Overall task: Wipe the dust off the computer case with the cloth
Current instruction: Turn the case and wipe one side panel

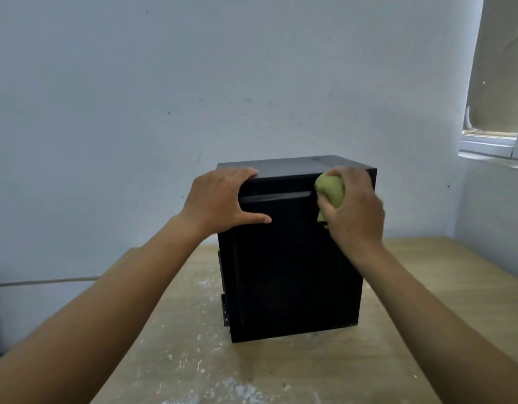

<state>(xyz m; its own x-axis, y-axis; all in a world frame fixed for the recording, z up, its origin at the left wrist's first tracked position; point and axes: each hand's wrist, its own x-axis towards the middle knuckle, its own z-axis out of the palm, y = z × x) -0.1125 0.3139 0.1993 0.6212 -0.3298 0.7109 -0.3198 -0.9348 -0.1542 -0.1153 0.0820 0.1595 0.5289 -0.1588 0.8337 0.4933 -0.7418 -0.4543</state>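
A black computer case (292,275) stands upright on a wooden table (426,287), its broad dark side panel facing me. My left hand (219,199) grips the case's top left edge, fingers over the top and thumb stretched across the panel. My right hand (353,205) holds a bunched green cloth (330,191) pressed against the panel's upper right corner, just below the top edge. Most of the cloth is hidden under my fingers.
The table top (193,360) is pale wood with white specks and smears. A plain wall rises close behind the case. A window with a blind (496,112) sits at the upper right above a ledge. A cable (48,281) runs along the wall at left.
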